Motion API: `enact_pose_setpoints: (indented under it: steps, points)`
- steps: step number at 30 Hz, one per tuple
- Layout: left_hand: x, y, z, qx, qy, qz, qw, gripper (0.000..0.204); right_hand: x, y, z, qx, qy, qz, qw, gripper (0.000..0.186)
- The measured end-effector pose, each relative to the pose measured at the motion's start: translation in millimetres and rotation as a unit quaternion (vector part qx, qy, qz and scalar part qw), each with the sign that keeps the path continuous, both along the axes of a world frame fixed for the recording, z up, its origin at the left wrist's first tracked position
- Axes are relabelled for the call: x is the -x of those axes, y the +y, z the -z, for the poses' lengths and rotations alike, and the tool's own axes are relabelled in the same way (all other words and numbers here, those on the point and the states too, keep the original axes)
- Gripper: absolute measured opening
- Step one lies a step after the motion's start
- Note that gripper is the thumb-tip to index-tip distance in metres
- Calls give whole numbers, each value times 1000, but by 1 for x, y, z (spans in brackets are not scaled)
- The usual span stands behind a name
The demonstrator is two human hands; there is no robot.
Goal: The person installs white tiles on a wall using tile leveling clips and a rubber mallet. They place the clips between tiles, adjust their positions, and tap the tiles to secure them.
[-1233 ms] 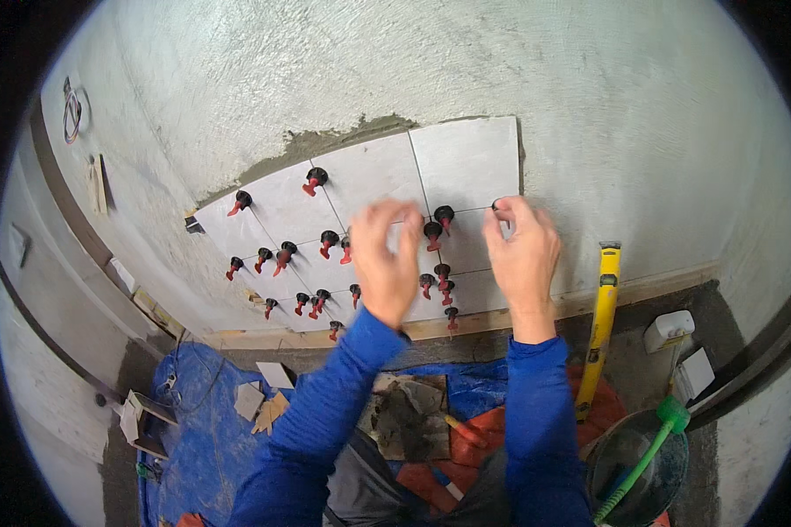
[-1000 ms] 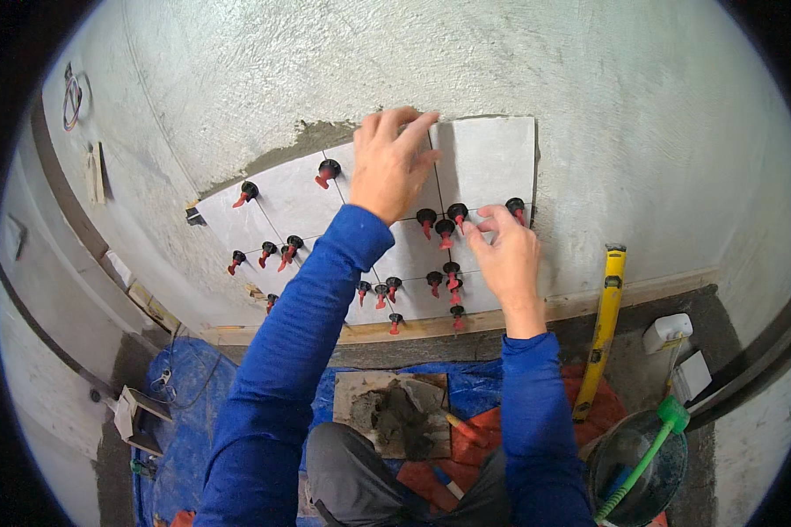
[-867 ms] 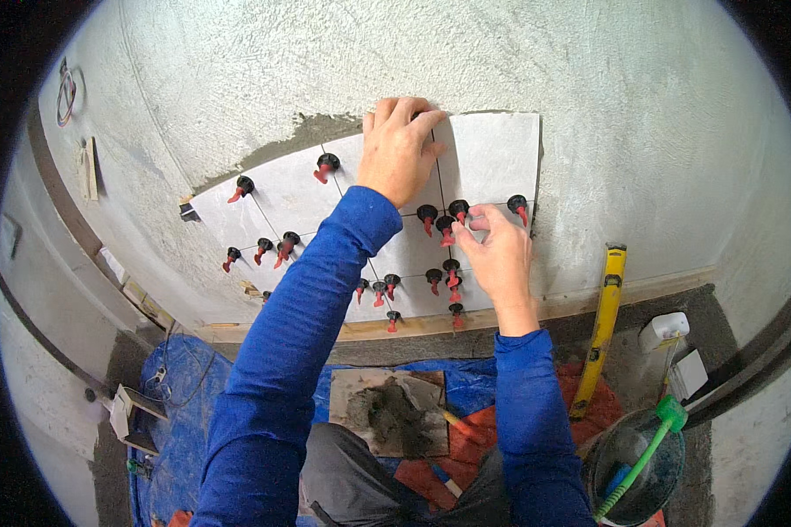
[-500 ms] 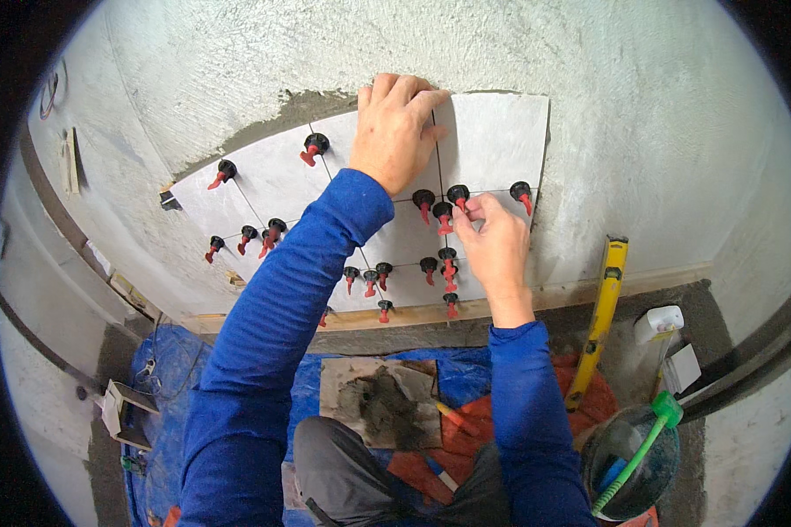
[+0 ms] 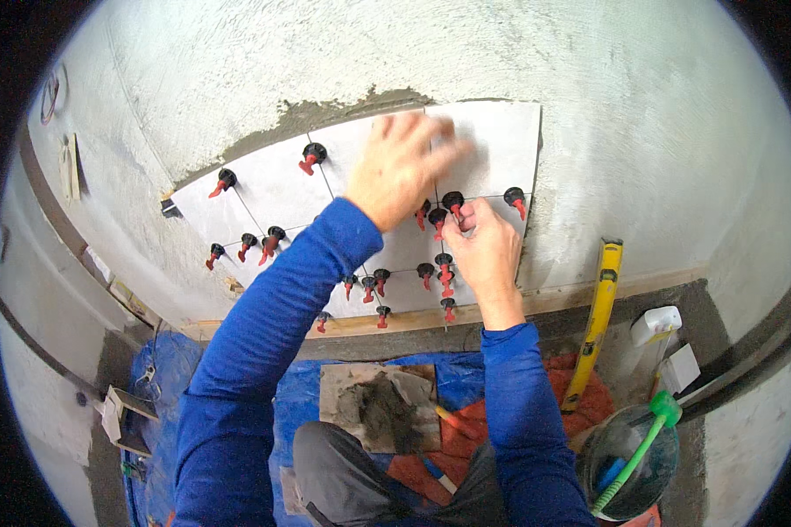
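Note:
White wall tiles [image 5: 492, 140] cover part of the rough wall, with T-handled tile levelers at their joints. Each leveler has a black cap and red handle. My right hand [image 5: 485, 250] is closed in a pinch at a tile leveler [image 5: 453, 202] by the upper-right joint; its handle is mostly hidden by the fingers. Just below and left is another tile leveler [image 5: 438, 220]. My left hand [image 5: 400, 171], blurred at the fingertips, is over the upper tiles with fingers apart and nothing in it. More levelers sit on the lower joints and at the left, such as one tile leveler [image 5: 313, 158].
A yellow spirit level [image 5: 596, 325] leans at the right. Beyond it stands a bucket [image 5: 668, 465] with a green-handled brush [image 5: 633, 465]. On the blue tarp [image 5: 461, 378] below lies a board [image 5: 334, 386] with grey mortar [image 5: 382, 408]. A wooden batten [image 5: 351, 327] runs under the tiles.
My left hand has come down from the top edge of the tiles, its fingers now blurred. My right hand stays pinched at the same leveler. The view has shifted slightly.

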State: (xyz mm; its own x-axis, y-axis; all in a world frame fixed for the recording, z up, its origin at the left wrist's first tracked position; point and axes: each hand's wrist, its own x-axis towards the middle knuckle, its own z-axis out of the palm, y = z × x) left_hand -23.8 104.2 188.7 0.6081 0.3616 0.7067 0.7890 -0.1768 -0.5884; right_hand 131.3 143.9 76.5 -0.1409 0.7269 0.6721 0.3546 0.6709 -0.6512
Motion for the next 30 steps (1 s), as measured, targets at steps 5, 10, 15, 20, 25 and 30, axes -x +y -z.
enact_pose_setpoints:
  steps: [5,10,15,20,25,30]
  points:
    - [-3,3,14,181,96,-16,979,29,-1,-1,-2,-3,-52,25,998,23]
    - [-7,14,13,175,132,-31,975,26,-1,-1,-2,-14,-36,18,999,22]
    - [-9,14,7,182,94,-31,978,23,0,1,-1,-22,-23,16,999,22]
    - [-40,-42,50,258,-451,-17,854,14,-17,4,-9,-11,42,-45,998,26]
    - [-83,-62,136,347,-877,270,196,33,-30,13,-16,94,94,-80,988,34]
    - [-90,-3,143,245,-845,465,-100,31,-16,28,-24,233,19,-74,970,40]
